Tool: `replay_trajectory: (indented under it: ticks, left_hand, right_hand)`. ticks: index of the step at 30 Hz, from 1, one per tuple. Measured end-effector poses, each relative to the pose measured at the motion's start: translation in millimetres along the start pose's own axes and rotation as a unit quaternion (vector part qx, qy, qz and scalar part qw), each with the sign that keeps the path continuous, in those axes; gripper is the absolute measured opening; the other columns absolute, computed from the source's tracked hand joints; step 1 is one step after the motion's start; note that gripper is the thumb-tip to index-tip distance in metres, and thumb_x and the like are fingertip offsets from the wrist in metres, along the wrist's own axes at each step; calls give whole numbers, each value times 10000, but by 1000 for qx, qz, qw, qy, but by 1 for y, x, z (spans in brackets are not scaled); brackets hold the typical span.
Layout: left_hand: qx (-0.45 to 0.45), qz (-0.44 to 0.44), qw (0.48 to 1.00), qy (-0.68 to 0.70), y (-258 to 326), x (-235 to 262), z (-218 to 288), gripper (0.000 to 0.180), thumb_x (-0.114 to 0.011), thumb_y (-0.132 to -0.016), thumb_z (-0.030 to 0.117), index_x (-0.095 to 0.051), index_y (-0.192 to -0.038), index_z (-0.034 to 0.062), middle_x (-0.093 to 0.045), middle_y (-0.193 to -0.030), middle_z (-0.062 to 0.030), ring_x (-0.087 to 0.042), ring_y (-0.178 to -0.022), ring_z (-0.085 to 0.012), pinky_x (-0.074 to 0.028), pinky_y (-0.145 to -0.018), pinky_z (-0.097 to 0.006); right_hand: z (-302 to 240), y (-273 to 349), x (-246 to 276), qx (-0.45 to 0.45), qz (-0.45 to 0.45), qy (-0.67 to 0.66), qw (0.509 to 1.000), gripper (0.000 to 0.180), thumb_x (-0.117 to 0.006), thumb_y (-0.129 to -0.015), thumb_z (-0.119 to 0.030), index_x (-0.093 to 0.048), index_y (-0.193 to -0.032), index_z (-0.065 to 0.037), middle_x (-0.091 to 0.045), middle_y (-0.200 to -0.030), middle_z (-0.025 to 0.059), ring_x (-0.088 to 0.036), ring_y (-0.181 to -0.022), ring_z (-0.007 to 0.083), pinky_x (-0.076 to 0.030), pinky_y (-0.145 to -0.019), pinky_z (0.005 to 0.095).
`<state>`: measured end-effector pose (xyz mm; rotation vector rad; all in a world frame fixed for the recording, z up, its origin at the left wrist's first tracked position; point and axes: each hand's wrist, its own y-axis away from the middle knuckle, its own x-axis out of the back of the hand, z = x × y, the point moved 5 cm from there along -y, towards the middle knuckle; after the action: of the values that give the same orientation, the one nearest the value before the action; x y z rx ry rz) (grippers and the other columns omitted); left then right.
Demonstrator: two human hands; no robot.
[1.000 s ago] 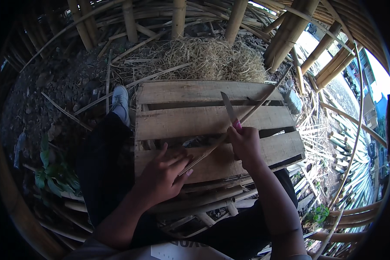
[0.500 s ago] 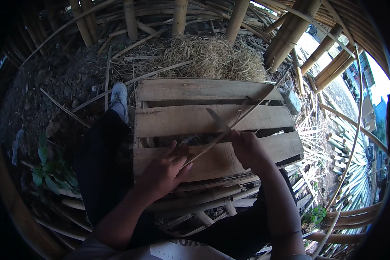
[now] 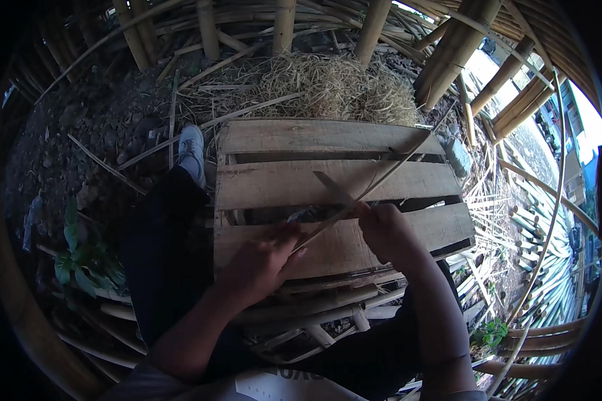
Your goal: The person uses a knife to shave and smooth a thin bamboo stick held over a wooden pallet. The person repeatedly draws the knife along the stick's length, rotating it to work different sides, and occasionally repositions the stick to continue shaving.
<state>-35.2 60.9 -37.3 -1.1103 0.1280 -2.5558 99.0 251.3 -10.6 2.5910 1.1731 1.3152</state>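
My left hand (image 3: pixel 264 262) is closed on the near end of a long, thin bamboo strip (image 3: pixel 389 172), which slants up and away to the right over a slatted wooden table (image 3: pixel 274 184). A knife (image 3: pixel 332 186) is gripped in my right hand (image 3: pixel 385 230), its blade pointing up and to the left. The blade crosses the strip just beyond my right fist. The fist hides the knife's handle. Both hands are above the nearest slat, the left one lower and nearer to me.
A heap of pale shavings (image 3: pixel 341 87) lies behind the table. Bamboo posts (image 3: pixel 458 50) stand at the back and right. Cut bamboo poles (image 3: pixel 548 247) are piled at the right. My left shoe (image 3: pixel 191 144) is beside the table, and a leafy plant (image 3: pixel 80 264) grows at the left.
The knife blade has tipped a little more to the left against the strip. My left hand's fingers have curled in closer around the strip. The whole view has shifted slightly.
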Motion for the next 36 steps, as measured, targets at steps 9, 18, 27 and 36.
replay_trajectory:
  ticks: [9, 18, 27, 36]
  left_hand:
    - [-85, 53, 994, -49, -4, -3, -1, 348, -617, -1032, 211, -609, -1274, -39, -724, -1059, -281, -738, -931, -406, -612, -812, -483]
    - [-53, 21, 998, -14, -6, 0, 1, 333, -618, -1034, 219, -621, -1254, -31, -732, -1036, -268, -743, -872, -402, -615, -759, -468]
    - [-2, 1, 1000, 19, -7, 4, 6, 340, -623, -1019, 152, -646, -1305, -30, -708, -1207, -261, -702, -1109, -410, -575, -960, -445]
    - [22, -18, 999, 29, -9, 0, 4, 336, -614, -1017, 137, -645, -1305, -34, -710, -1204, -263, -702, -1114, -408, -573, -962, -457]
  right_hand:
    - [-7, 12, -17, 91, -18, 5, 996, 517, -480, -1118, -380, -642, -950, 82, -532, -590, 56, -584, -550, 167, -478, -547, 384]
    - [0, 14, -26, 129, 29, 3, 991, 507, -488, -1115, -408, -591, -846, 9, -470, -560, -10, -438, -414, 104, -397, -412, 318]
    - [-9, 21, -27, 94, 60, -2, 994, 510, -499, -1112, -402, -601, -830, 12, -478, -539, 13, -462, -425, 130, -358, -420, 345]
    - [9, 12, -39, 104, 57, -31, 992, 448, -492, -1114, -423, -561, -888, -42, -427, -587, -41, -399, -441, 86, -306, -381, 311]
